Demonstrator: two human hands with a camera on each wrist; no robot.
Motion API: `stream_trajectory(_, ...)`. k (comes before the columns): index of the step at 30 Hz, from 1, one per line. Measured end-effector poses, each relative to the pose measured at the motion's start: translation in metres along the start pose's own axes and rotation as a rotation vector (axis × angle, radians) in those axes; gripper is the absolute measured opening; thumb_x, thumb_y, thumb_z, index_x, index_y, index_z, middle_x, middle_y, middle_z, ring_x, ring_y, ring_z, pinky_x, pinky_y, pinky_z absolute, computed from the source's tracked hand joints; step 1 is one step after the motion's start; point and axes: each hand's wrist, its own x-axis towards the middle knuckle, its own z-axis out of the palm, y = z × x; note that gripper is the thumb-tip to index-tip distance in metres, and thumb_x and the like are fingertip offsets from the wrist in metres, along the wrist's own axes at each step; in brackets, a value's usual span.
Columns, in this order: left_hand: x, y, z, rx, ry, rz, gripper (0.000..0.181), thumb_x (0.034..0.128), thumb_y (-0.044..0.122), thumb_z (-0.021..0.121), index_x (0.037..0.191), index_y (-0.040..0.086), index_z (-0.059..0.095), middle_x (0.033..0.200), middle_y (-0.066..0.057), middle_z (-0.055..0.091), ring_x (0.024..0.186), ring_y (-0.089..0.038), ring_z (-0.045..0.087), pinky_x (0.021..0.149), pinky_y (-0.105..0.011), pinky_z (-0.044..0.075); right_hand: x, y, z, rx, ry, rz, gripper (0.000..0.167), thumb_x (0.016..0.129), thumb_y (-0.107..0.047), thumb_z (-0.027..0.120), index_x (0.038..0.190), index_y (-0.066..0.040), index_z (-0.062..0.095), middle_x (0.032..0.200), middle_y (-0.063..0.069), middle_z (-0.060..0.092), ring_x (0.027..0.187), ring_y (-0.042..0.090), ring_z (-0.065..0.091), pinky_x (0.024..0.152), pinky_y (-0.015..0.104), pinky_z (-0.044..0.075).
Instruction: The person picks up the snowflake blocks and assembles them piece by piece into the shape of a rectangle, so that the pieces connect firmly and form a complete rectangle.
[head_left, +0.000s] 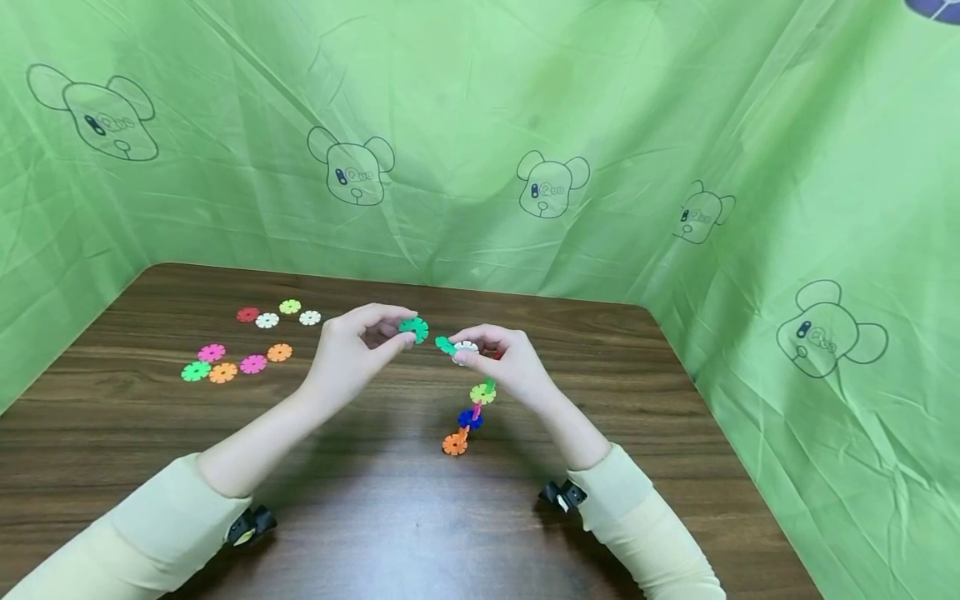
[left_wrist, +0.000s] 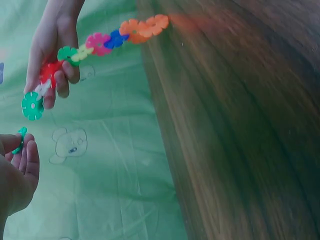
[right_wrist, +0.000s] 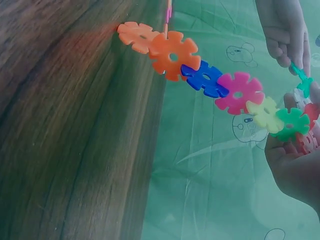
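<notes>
My left hand (head_left: pixel 348 350) pinches a teal-green notched snowflake disc (head_left: pixel 415 330) between thumb and fingers. My right hand (head_left: pixel 521 362) holds a chain of interlocked snowflake discs by its upper part, near a white disc (head_left: pixel 467 348). A second teal-green disc (left_wrist: pixel 32 106) sticks out at the chain's top end, a small gap from the one in my left hand. Below the right hand hang green (right_wrist: pixel 291 125), yellow (right_wrist: pixel 265 114), pink (right_wrist: pixel 239 93), blue (right_wrist: pixel 205 80) and orange discs (right_wrist: pixel 174 56). A red disc (left_wrist: pixel 50 73) is partly hidden by the fingers.
Loose discs lie flat on the left of the brown wooden table (head_left: pixel 360 517). Red (head_left: pixel 248 314), white (head_left: pixel 267 320) and yellow-green (head_left: pixel 289 307) ones are farther back; pink (head_left: pixel 253 364), orange (head_left: pixel 222 372) and green (head_left: pixel 197 372) ones nearer. Green cloth (head_left: pixel 450 100) surrounds the table.
</notes>
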Motion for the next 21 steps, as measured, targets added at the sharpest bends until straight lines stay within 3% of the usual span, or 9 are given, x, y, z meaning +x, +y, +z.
stream_trajectory(6, -0.002, 0.007, 0.006, -0.017, 0.006, -0.017, 0.027, 0.0766, 0.006, 0.077, 0.103, 0.009, 0.07, 0.08, -0.002, 0.071, 0.069, -0.009, 0.063, 0.06, -0.018, 0.051, 0.0, -0.002, 0.001, 0.004, -0.009, 0.0, 0.02, 0.086, -0.006, 0.068, 0.105, -0.001, 0.068, 0.079, -0.002, 0.067, 0.066, 0.025, 0.052, 0.052, 0.02, 0.041)
stream_trajectory(12, -0.003, 0.033, 0.007, 0.001, 0.009, -0.02, 0.024, 0.0764, -0.003, 0.075, 0.099, 0.0, 0.069, 0.079, -0.01, 0.07, 0.068, -0.013, 0.064, 0.061, -0.019, 0.051, 0.001, 0.001, 0.002, 0.002, 0.0, -0.006, 0.02, 0.086, -0.006, 0.068, 0.104, 0.0, 0.068, 0.077, -0.002, 0.068, 0.066, 0.012, 0.055, 0.053, 0.025, 0.044)
stream_trajectory(15, -0.004, 0.039, 0.007, -0.012, 0.002, -0.022, 0.022, 0.077, -0.002, 0.074, 0.099, 0.0, 0.069, 0.08, -0.011, 0.07, 0.068, -0.012, 0.064, 0.061, -0.018, 0.051, 0.002, 0.011, 0.002, 0.007, 0.0, -0.004, 0.02, 0.086, -0.007, 0.069, 0.105, -0.002, 0.069, 0.079, 0.0, 0.069, 0.066, 0.013, 0.057, 0.053, 0.028, 0.045)
stream_trajectory(21, -0.005, 0.028, 0.011, -0.059, 0.0, -0.046, 0.02, 0.0766, -0.002, 0.075, 0.096, 0.001, 0.069, 0.077, -0.01, 0.071, 0.064, -0.014, 0.065, 0.061, -0.02, 0.053, 0.005, 0.024, 0.003, 0.02, 0.01, -0.025, 0.018, 0.086, -0.01, 0.069, 0.103, -0.005, 0.071, 0.076, 0.004, 0.068, 0.063, 0.019, 0.056, 0.052, 0.025, 0.047)
